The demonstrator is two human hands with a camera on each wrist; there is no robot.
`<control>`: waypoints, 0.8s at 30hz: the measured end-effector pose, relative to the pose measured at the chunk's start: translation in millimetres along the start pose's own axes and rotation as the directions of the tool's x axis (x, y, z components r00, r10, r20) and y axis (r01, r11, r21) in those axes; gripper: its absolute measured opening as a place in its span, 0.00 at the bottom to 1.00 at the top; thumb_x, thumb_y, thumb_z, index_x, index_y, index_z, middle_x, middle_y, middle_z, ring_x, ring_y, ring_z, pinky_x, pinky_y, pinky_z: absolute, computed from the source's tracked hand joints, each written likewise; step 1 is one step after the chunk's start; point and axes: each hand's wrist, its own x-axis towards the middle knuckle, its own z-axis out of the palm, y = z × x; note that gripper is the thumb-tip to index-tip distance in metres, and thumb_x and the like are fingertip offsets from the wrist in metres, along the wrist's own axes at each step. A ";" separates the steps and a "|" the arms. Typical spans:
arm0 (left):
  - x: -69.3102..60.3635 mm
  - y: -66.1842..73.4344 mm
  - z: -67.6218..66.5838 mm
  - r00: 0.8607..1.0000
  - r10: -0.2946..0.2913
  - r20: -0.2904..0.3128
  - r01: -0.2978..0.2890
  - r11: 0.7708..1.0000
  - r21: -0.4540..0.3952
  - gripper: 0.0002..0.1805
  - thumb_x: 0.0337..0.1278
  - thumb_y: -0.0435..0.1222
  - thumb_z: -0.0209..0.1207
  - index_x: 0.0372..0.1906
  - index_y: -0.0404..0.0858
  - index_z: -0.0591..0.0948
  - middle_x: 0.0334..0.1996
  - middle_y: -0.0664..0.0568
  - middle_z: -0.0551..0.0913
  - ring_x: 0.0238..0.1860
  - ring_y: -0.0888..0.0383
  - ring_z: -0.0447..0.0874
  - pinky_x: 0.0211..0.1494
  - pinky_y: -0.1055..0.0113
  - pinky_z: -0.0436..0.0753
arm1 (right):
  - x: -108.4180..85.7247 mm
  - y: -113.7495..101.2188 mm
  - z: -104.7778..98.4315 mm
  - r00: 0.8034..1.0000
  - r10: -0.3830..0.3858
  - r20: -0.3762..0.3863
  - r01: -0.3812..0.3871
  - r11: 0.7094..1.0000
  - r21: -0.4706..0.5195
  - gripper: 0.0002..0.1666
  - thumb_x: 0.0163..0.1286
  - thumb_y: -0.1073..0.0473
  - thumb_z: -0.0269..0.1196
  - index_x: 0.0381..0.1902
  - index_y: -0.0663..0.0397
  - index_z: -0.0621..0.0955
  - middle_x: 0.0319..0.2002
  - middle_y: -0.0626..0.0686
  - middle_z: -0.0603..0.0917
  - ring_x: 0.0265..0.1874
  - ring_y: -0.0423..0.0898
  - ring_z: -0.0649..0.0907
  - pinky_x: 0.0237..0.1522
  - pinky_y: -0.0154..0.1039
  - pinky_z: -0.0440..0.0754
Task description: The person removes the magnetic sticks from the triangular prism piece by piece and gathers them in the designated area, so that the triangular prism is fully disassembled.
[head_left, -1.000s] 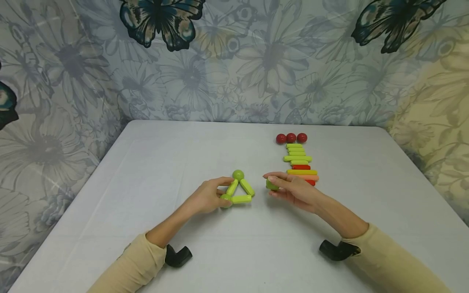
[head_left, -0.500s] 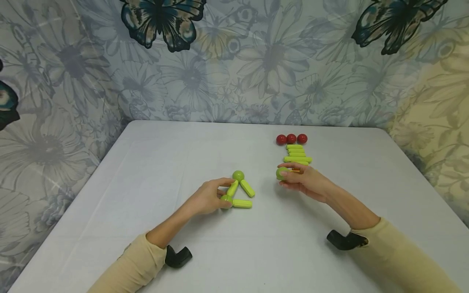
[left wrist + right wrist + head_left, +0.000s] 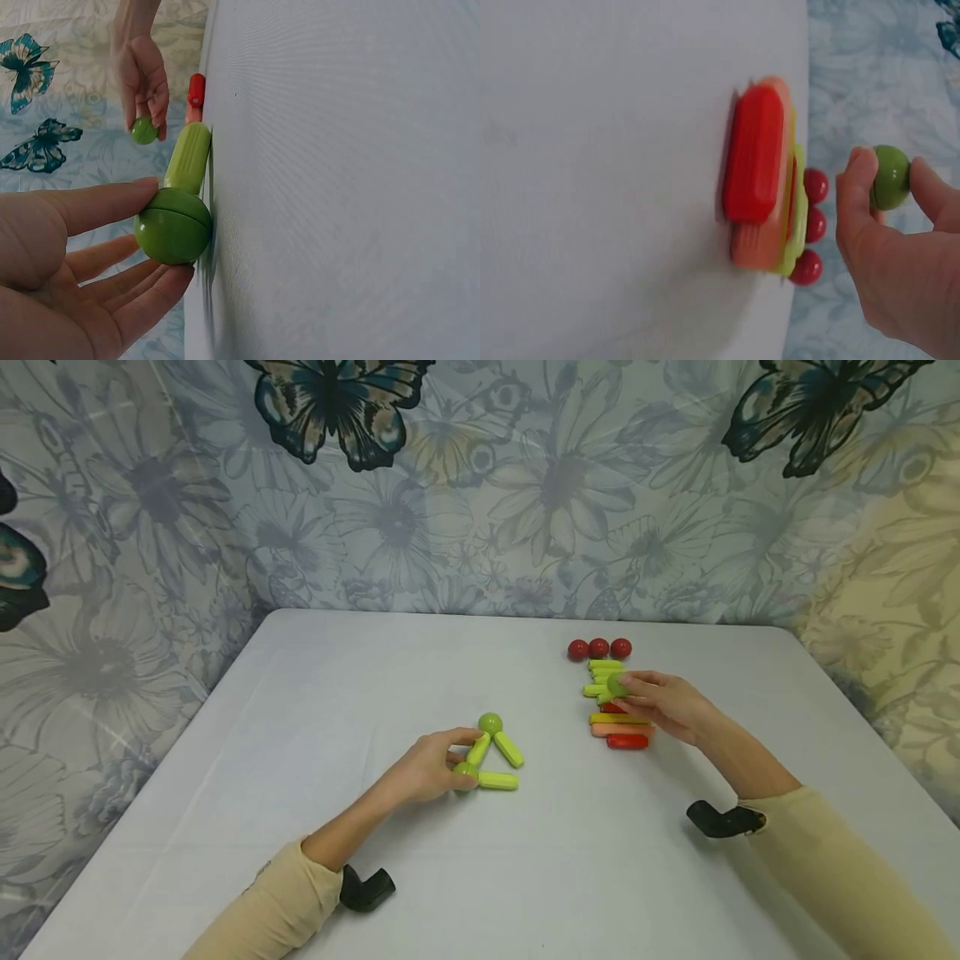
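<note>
Raised ball [image 3: 891, 178]: off the table [image 3: 525, 893], near the stick row [image 3: 627, 742], pinched between thumb and fingers of the right hand [image 3: 663, 703]. Looks light and stiff; gloss suggests slippery, apt to roll. Best hold: across its widest part. Left hand [image 3: 431, 767] pinches the corner ball [image 3: 173, 229] by the stick triangle [image 3: 498, 781]; top ball [image 3: 491, 722] sits at its apex. Red balls [image 3: 598, 648] line the row's far end.

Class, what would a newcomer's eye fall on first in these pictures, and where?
Probably the dark butterflies on the flowered backdrop, high in the head view. Next, right of centre on the table, the stick row with three red balls at its far end and the right hand pinching a green ball over it. Near the middle, the left hand holds a corner ball of an open green triangle.
</note>
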 end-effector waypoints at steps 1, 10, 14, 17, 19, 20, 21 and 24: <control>0.0 -0.3 0.2 1.000 0.001 0.000 -0.001 1.000 0.001 0.35 0.52 0.29 0.67 0.67 0.40 0.70 0.63 0.46 0.71 0.57 0.45 0.76 0.46 0.62 0.81 | 2.2 -0.4 -3.5 1.000 -0.005 -0.013 0.005 1.000 -0.014 0.48 0.70 0.50 0.59 0.74 0.64 0.46 0.55 0.55 0.67 0.43 0.38 0.82 0.55 0.34 0.74; -0.3 -1.6 0.3 1.000 0.002 0.017 -0.002 1.000 0.014 0.36 0.53 0.30 0.67 0.68 0.38 0.68 0.64 0.44 0.70 0.57 0.45 0.75 0.48 0.62 0.81 | 23.1 1.6 -27.8 0.984 -0.038 -0.175 0.007 0.984 -0.180 0.48 0.70 0.45 0.57 0.74 0.63 0.48 0.62 0.59 0.62 0.48 0.42 0.74 0.54 0.30 0.74; -0.7 -0.7 0.2 1.000 -0.001 0.023 0.001 1.000 0.003 0.36 0.53 0.30 0.67 0.68 0.39 0.68 0.64 0.45 0.70 0.58 0.45 0.75 0.49 0.61 0.81 | 33.9 3.7 -39.0 0.958 -0.030 -0.287 -0.020 0.985 -0.171 0.47 0.70 0.46 0.58 0.74 0.63 0.51 0.66 0.60 0.59 0.51 0.47 0.70 0.55 0.30 0.74; -0.2 -0.3 0.3 1.000 0.000 0.022 0.000 1.000 0.000 0.36 0.53 0.30 0.67 0.68 0.39 0.68 0.64 0.45 0.70 0.58 0.45 0.75 0.49 0.60 0.81 | 42.3 4.9 -47.3 0.932 -0.034 -0.362 -0.033 0.984 -0.177 0.46 0.69 0.46 0.58 0.74 0.63 0.53 0.66 0.60 0.59 0.50 0.47 0.70 0.54 0.30 0.74; 0.4 -0.2 0.1 1.000 -0.002 0.021 0.002 1.000 0.000 0.36 0.53 0.31 0.67 0.68 0.40 0.67 0.64 0.46 0.70 0.58 0.45 0.75 0.50 0.61 0.81 | 48.2 5.1 -52.3 0.917 -0.044 -0.397 -0.036 0.981 -0.192 0.46 0.69 0.45 0.58 0.73 0.63 0.54 0.65 0.60 0.60 0.48 0.46 0.71 0.53 0.30 0.74; 0.5 -0.2 -0.2 1.000 0.000 0.023 0.000 1.000 0.000 0.36 0.53 0.31 0.67 0.68 0.40 0.67 0.64 0.45 0.70 0.58 0.45 0.75 0.50 0.60 0.81 | 50.5 4.6 -53.9 0.910 -0.049 -0.411 -0.036 0.980 -0.196 0.45 0.70 0.45 0.58 0.73 0.63 0.54 0.65 0.59 0.61 0.48 0.45 0.71 0.53 0.30 0.74; 0.7 -0.4 -0.5 1.000 0.001 0.024 -0.002 1.000 0.001 0.36 0.53 0.31 0.67 0.68 0.40 0.67 0.64 0.45 0.69 0.58 0.45 0.75 0.50 0.60 0.81 | 53.0 4.2 -55.7 0.905 -0.052 -0.423 -0.040 0.978 -0.206 0.45 0.69 0.45 0.57 0.73 0.63 0.54 0.65 0.59 0.61 0.46 0.45 0.72 0.52 0.29 0.75; 0.0 -0.8 -2.2 1.000 0.004 0.021 -0.005 1.000 0.010 0.36 0.53 0.31 0.67 0.68 0.39 0.67 0.64 0.45 0.69 0.58 0.44 0.75 0.50 0.60 0.81 | 59.5 2.4 -59.8 0.895 -0.060 -0.442 -0.045 0.974 -0.223 0.46 0.69 0.44 0.57 0.73 0.64 0.54 0.65 0.61 0.61 0.44 0.44 0.72 0.48 0.28 0.75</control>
